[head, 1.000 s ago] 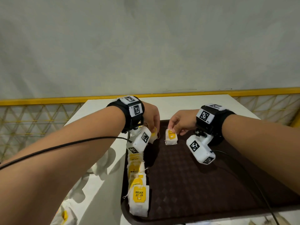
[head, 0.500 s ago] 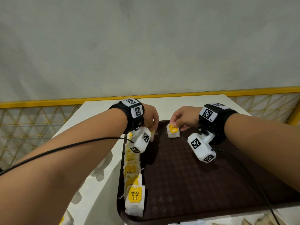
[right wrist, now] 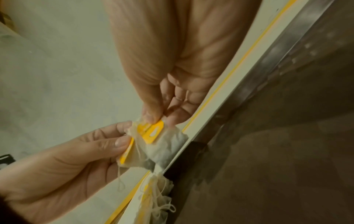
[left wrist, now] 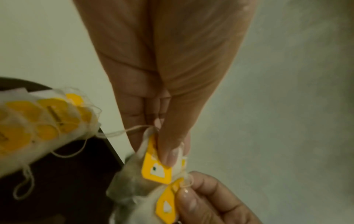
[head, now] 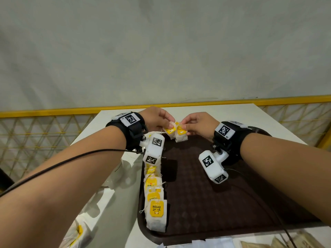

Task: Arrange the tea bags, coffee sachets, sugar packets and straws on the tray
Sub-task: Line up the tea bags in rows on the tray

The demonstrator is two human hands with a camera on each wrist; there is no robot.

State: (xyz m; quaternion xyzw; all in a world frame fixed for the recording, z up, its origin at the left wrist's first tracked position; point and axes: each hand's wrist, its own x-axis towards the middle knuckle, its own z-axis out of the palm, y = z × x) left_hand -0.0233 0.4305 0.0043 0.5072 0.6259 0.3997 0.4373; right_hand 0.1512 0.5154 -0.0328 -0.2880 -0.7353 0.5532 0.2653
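Note:
Two white tea bags with yellow tags hang side by side above the far edge of the dark brown tray [head: 232, 208]. My left hand [head: 157, 119] pinches the left tea bag [head: 169, 132] [left wrist: 156, 169] by its top. My right hand [head: 198, 123] pinches the right tea bag [head: 180, 135] [right wrist: 159, 141] the same way. The two bags touch each other, and their strings seem caught together. A row of several tea bags [head: 155, 197] lies along the tray's left side, the nearest tag reading RELAX.
The tray sits on a white table [head: 268, 119] with a yellow railing [head: 53, 111] behind it. More tea bags [head: 77, 233] lie on the table at the lower left. Paper packets [head: 268, 244] show at the bottom right. Black cables trail from both wrists.
Both hands rose and came together at the tray's far edge. The right hand lifted its tea bag off the tray, and the left hand now holds a second bag against it.

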